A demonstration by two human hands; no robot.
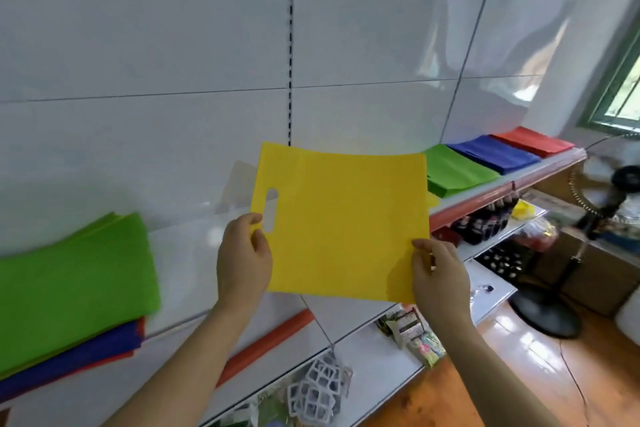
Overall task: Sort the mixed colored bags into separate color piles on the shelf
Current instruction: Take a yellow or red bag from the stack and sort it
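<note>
Holding the yellow bag (341, 218) flat above the shelf (194, 253), left hand (244, 260) and right hand (440, 274) fingers pinching its near corners

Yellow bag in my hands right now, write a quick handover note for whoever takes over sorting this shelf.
Left hand pinches the yellow bag beside its handle cutout; right hand pinches its lower right corner. The bag is held flat above the shelf.
Done: green pile, blue pile and red pile lie side by side at the right.
Left: a bit of yellow shows behind the held bag, possibly a yellow pile. The mixed stack at the left, green on top of blue and red, still needs sorting.
</note>
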